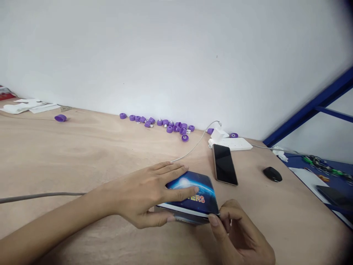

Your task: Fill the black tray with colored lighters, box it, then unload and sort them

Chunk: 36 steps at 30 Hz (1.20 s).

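Observation:
A dark blue box (202,206) with a glowing planet picture and coloured lettering, partly covered, sits on the table in front of me. My left hand (154,191) lies across its top from the left, fingers stretched out, the thumb low against the near side. At the box's near right corner, my right hand (239,232) is closed, thumb and index finger pinching the edge where a white strip runs below the top. Whether anything small is between those fingertips is hidden.
Several purple caps (169,129) lie along the wall, some with white pieces. Behind the box are a phone (224,163) and a white power strip (239,144) with a cable. A black mouse (272,174) is right. White papers (44,107) lie far left; a blue metal frame (306,108) stands right.

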### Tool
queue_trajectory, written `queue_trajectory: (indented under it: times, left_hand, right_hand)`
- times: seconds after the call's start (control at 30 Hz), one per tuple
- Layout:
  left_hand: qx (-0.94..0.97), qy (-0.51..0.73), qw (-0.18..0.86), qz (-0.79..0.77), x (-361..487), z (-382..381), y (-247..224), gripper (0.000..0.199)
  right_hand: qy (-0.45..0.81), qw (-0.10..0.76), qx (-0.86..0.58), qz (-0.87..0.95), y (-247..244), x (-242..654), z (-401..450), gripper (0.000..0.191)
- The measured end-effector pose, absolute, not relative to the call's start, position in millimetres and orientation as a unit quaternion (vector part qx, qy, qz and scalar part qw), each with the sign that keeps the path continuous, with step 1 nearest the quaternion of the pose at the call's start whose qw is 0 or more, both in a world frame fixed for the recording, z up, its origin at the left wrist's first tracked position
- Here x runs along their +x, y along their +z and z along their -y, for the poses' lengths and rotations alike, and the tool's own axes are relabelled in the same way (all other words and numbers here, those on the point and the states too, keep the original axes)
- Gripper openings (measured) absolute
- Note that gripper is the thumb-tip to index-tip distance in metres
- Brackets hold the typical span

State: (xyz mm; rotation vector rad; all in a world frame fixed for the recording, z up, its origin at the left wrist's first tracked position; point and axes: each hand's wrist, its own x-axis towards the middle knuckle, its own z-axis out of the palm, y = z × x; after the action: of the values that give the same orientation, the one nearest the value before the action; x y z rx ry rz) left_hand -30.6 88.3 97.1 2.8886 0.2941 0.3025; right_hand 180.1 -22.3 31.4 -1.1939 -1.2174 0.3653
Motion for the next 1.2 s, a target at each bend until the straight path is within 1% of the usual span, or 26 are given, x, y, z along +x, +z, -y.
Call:
queue_trajectory:
  times: [0.13, 0.33, 0.53, 0.83, 1.03, 1.2]
  left_hand:
    - [0.982, 0.104, 0.116, -0.103, -31, -87, 99, 0.063]
    - [0.98, 0.106, 0.116, -0.122, -28, -83, 105, 0.055]
    - [0.982, 0.099, 0.103, -0.121, -24, -81, 109, 0.053]
    - [0.982, 0.078, 0.106, -0.136, -26, -75, 107, 0.06]
    - [0.984, 0.082, 0.105, -0.116, -29, -76, 114, 0.061]
    - [0.982, 0.095, 0.099, -0.128, -38, -73, 124, 0.051]
  right_hand:
    - [0.165, 0.642, -0.528, 0.53, 31, 180, 22, 0.025]
    - [0.144, 0.611, -0.523, 0.576, 31, 186, 21, 0.024]
    - [0.114, 0.598, -0.524, 0.596, 32, 187, 20, 0.025]
    - [0.161, 0.615, -0.518, 0.573, 31, 187, 21, 0.024]
    - [0.133, 0.583, -0.499, 0.628, 33, 197, 20, 0.023]
    - [0.107, 0.573, -0.518, 0.625, 35, 195, 23, 0.023]
